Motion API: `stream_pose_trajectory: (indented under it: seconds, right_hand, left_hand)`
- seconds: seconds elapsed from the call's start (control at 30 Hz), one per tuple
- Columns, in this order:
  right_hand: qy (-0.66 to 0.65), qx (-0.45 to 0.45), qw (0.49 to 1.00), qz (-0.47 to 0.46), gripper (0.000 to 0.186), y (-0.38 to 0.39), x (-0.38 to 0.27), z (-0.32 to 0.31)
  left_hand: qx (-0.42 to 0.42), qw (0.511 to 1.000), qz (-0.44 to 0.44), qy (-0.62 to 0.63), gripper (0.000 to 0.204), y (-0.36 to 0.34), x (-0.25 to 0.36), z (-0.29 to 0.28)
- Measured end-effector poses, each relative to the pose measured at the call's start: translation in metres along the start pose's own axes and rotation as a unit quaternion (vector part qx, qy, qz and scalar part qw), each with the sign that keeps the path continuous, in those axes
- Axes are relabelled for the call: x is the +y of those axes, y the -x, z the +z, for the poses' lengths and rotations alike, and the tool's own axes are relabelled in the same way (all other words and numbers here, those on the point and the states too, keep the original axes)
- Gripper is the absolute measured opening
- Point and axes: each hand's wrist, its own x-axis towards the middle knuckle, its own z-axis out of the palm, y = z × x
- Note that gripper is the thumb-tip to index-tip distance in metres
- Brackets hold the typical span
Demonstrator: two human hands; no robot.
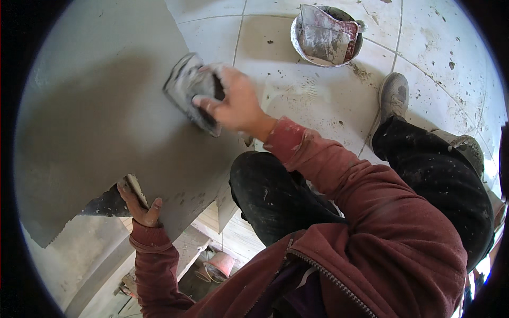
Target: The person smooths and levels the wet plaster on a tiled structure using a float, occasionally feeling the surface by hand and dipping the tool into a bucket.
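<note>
My right hand (233, 103) is closed round a hand sander (192, 87), a grey, dust-smeared tool with a pointed flat base. Motion blurs both the tool and my fingers. Its base is against the smooth grey plastered panel (106, 116), near the panel's right side. Lower down, my left hand (140, 209) grips the panel at a notch, thumb to the right of a pale cut edge (137, 190) and fingers on its left. Part of those fingers is hidden by the edge.
On the tiled floor (275, 40) stands a round bucket (295, 45), with a plaster-caked, red-edged scoop-like tool (326, 37) across it. My bent knee (265, 185) is close beneath the panel. Below my left arm's level lies a pinkish bucket (220, 262). Dried splatter dots the tiles.
</note>
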Motion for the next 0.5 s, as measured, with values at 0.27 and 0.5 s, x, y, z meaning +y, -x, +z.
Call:
stream_pose_trajectory:
  seconds: [0.27,0.5]
  right_hand:
    - [-0.306,-0.046,0.912,0.269,0.034,0.063,0.01,-0.002]
    - [-0.45,0.033,0.842,0.296,0.025,0.03,-0.002,0.029]
  left_hand:
    - [0.017,0.998,0.058,-0.008,0.101,0.0,-0.002,0.0]
    - [0.026,0.998,0.05,-0.02,0.101,0.002,0.008,0.0]
